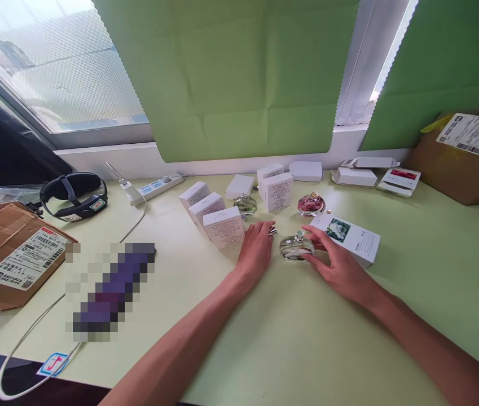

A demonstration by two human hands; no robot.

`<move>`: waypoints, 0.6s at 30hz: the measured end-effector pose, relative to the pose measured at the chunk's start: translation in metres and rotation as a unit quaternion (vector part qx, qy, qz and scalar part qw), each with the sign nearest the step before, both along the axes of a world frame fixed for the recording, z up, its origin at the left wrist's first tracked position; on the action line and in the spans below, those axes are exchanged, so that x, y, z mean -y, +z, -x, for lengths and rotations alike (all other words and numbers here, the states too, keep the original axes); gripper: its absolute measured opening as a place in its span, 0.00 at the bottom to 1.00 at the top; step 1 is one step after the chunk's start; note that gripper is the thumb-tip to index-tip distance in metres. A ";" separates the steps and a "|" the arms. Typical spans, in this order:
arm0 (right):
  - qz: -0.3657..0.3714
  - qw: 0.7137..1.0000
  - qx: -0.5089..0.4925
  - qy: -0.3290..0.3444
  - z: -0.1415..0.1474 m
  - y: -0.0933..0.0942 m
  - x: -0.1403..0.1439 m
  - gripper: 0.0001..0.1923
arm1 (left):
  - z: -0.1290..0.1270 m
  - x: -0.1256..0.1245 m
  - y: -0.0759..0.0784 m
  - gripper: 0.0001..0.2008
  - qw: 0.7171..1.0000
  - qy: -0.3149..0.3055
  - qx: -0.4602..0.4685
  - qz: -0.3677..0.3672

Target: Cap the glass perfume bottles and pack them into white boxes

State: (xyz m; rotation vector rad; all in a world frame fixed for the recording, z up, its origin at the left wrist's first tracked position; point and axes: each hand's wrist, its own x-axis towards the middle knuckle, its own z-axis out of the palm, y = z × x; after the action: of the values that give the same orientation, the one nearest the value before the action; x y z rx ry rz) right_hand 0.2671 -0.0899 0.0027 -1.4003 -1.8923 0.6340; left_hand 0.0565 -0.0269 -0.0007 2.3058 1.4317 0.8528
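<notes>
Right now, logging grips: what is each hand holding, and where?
Right hand grips the clear round bottle by its sides. Left hand touches a small silver cap.

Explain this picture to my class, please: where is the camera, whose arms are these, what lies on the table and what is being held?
There is no machine here. The single picture comes from a camera worn on a person's head, looking forward and down, so the two bare arms are that person's own. The right hand cups a round clear glass bottle that rests on the pale green table. The left hand lies flat beside it, fingers at a small silvery piece, perhaps the cap. Around them stand small white boxes, two more bottles, one greenish and one pink, and a flat box with a flower picture. Further left are a power strip, a black headband and a brown parcel.
</notes>
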 end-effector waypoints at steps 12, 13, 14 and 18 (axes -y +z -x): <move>-0.009 1.000 0.010 0.009 0.001 0.001 0.003 0.33 | -0.006 0.020 0.023 0.13 0.969 -0.119 0.155 -0.151; -0.019 1.000 0.012 0.014 0.001 0.001 0.003 0.33 | -0.006 0.021 0.023 0.13 0.968 -0.128 0.146 -0.160; -0.031 0.999 0.012 0.021 0.001 0.001 0.004 0.32 | -0.006 0.022 0.022 0.13 0.968 -0.130 0.138 -0.165; -0.070 0.996 0.014 0.054 0.006 0.005 0.007 0.33 | -0.007 0.022 0.020 0.10 0.970 -0.100 0.147 -0.169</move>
State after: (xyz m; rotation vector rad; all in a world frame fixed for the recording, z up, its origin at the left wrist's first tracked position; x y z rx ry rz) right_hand 0.2615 -0.0972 0.0074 -1.2297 -2.0049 0.5244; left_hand 0.0633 -0.0493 0.0196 2.3753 0.9722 1.3936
